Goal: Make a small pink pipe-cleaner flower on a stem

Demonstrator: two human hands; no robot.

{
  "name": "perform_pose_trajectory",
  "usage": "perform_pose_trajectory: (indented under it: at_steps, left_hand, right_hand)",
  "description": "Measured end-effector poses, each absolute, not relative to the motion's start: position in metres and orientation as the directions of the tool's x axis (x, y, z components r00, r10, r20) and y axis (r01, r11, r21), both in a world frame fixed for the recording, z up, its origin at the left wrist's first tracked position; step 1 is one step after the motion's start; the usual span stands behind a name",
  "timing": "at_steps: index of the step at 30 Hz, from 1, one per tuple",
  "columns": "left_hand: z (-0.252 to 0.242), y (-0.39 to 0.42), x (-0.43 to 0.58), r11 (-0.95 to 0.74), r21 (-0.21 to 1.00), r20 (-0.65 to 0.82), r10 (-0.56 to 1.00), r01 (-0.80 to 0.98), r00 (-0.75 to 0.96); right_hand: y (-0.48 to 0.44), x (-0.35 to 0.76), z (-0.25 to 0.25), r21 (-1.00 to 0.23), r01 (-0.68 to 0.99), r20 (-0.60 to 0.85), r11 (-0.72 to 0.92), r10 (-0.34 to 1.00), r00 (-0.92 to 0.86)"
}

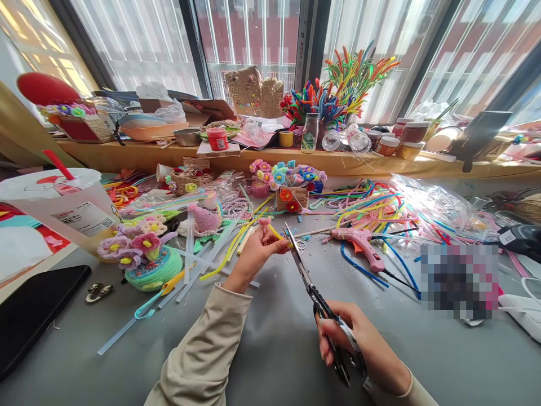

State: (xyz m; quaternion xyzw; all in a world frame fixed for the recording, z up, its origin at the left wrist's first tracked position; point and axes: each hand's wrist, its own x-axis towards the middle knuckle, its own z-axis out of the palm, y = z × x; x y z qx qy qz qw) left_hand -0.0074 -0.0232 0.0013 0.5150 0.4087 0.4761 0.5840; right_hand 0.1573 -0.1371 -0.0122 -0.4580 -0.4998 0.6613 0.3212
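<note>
My left hand [260,254] pinches a yellow pipe cleaner [276,232] that has a small pink fluffy piece [265,221] at its upper end. Wrapped round the handles of a pair of scissors [315,293], my right hand [359,338] is closed, and the blades point up and away from me. The blade tips are close to the pipe cleaner's end by my left fingertips; whether they touch it I cannot tell. Behind my hands stands a small box of pipe-cleaner flowers [291,197]. To the right of the blades lies a pink glue gun [359,245].
A pile of loose pipe cleaners [380,206] lies at the back right. Clear glue sticks [190,265] and a green pot with fluffy flowers [154,268] are on the left. A drink cup [80,220] and a black phone [38,316] stand farther left. Jars line the sill [249,163].
</note>
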Motion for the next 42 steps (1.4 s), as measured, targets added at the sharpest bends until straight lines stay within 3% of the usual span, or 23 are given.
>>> perform_pose_trajectory:
  at_steps: [6,12,17,22,30,33,38,42]
  left_hand:
    - [-0.001,-0.024,-0.007,0.050,0.993,-0.027,0.978,-0.108,0.205]
    - [-0.004,-0.022,-0.005,0.022,0.994,-0.003,0.984,-0.103,0.179]
    - [-0.006,-0.020,-0.006,0.027,0.995,-0.010,0.986,-0.099,0.169]
    - [0.000,-0.023,-0.008,0.013,0.989,0.010,0.988,-0.149,0.154]
    - [0.011,-0.028,-0.009,-0.004,0.951,0.068,0.979,-0.310,0.194]
    - [0.012,-0.029,-0.010,0.016,0.942,0.060,0.974,-0.336,0.216]
    - [0.010,-0.027,-0.011,0.030,0.941,0.055,0.969,-0.338,0.240]
    - [0.009,-0.027,-0.011,0.039,0.948,0.040,0.970,-0.316,0.239]
  right_hand:
    - [-0.140,0.153,-0.011,-0.903,-0.019,-0.395,-0.428,0.849,-0.351]
    - [-0.141,0.148,-0.016,-0.905,-0.090,-0.372,-0.416,0.876,-0.307]
    - [-0.138,0.144,-0.015,-0.930,-0.156,-0.270,-0.334,0.905,-0.330]
    - [-0.138,0.147,-0.012,-0.941,-0.090,-0.268,-0.325,0.883,-0.385]
    - [-0.141,0.163,-0.011,-0.932,-0.270,-0.046,-0.241,0.819,-0.572]
    - [-0.142,0.167,-0.007,-0.951,-0.217,-0.054,-0.220,0.810,-0.584]
    - [-0.140,0.168,0.000,-0.976,-0.001,-0.184,-0.219,0.823,-0.537]
    - [-0.141,0.170,0.002,-0.984,0.053,-0.171,-0.168,0.848,-0.501]
